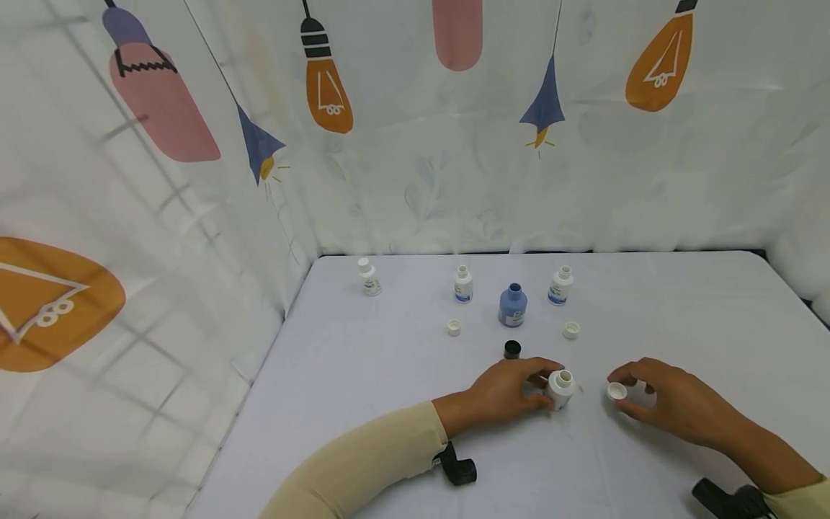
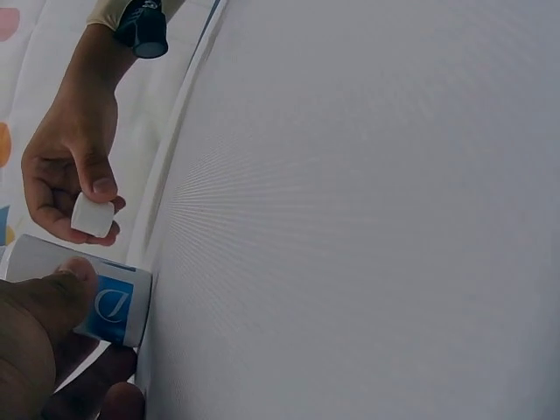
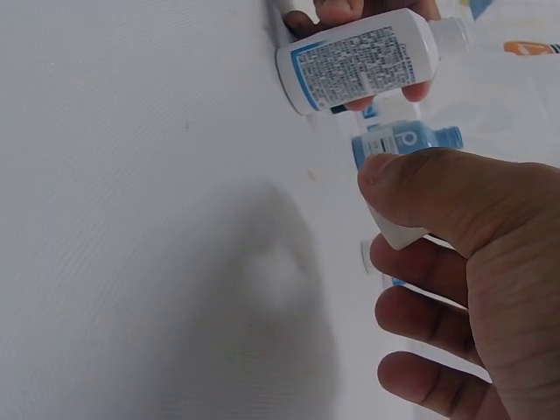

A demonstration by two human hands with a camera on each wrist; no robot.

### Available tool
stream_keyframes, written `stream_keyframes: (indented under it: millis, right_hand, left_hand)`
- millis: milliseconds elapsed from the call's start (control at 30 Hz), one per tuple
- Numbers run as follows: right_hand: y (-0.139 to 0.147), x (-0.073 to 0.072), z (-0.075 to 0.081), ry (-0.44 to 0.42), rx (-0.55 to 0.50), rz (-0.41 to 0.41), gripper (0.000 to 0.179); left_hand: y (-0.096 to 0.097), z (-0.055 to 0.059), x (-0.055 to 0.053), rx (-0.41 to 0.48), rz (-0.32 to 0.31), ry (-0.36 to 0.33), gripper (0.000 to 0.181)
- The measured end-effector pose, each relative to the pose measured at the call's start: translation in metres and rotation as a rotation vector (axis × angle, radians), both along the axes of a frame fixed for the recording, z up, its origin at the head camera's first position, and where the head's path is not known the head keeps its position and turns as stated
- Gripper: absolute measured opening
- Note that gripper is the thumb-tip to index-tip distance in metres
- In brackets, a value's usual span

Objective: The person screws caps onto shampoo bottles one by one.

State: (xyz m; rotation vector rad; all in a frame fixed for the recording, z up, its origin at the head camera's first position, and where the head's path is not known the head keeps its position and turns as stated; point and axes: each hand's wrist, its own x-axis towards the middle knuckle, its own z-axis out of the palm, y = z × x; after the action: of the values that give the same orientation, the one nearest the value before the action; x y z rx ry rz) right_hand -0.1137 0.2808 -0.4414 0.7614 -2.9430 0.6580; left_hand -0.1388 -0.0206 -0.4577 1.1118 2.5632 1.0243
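My left hand point(image 1: 499, 393) grips a small white bottle point(image 1: 560, 396) by its side, thumb on the near face. The bottle's mouth is uncovered; a blue label point(image 2: 112, 308) shows in the left wrist view, and dense print point(image 3: 354, 66) in the right wrist view. To its right, my right hand point(image 1: 687, 404) pinches a white cap point(image 1: 617, 391) between thumb and fingers, above the table and apart from the bottle. Most of that cap point(image 3: 399, 229) is hidden behind the thumb in the right wrist view. A black cap point(image 1: 512, 349) lies just beyond the left hand.
Along the back of the white-covered table point(image 1: 337, 404) stand a capped white bottle point(image 1: 369, 277), two uncapped white bottles point(image 1: 463, 285) and an uncapped blue bottle point(image 1: 512, 307). A loose white cap point(image 1: 454, 328) lies left of the blue bottle, another white cap point(image 1: 571, 330) right of it.
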Motion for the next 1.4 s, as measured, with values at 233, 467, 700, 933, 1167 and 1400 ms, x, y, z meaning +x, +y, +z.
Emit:
stream_keyframes:
  millis: [233, 467, 700, 933, 1167, 1400]
  right_hand:
    - [-0.005, -0.001, 0.003, 0.041, -0.017, -0.004, 0.040]
    - [-0.012, -0.003, 0.008, 0.078, -0.020, -0.004, 0.041]
    - [-0.018, -0.005, 0.013, 0.078, -0.027, -0.001, 0.041]
    - [-0.023, -0.007, 0.017, 0.042, -0.029, -0.001, 0.041]
    - [-0.027, -0.009, 0.018, 0.090, -0.039, 0.018, 0.040]
    - [-0.030, -0.010, 0.018, 0.110, -0.070, 0.051, 0.042]
  left_hand:
    - [0.001, 0.000, -0.002, -0.003, -0.004, 0.034, 0.051]
    - [0.001, -0.001, -0.003, -0.022, -0.005, 0.046, 0.049]
    - [0.001, 0.000, -0.005, -0.050, 0.003, 0.050, 0.048]
    - [0.001, 0.000, -0.006, -0.066, -0.004, 0.052, 0.049]
    - [0.001, 0.001, -0.006, -0.079, 0.002, 0.060, 0.048]
    - [0.001, 0.000, -0.007, -0.081, 0.000, 0.064, 0.049]
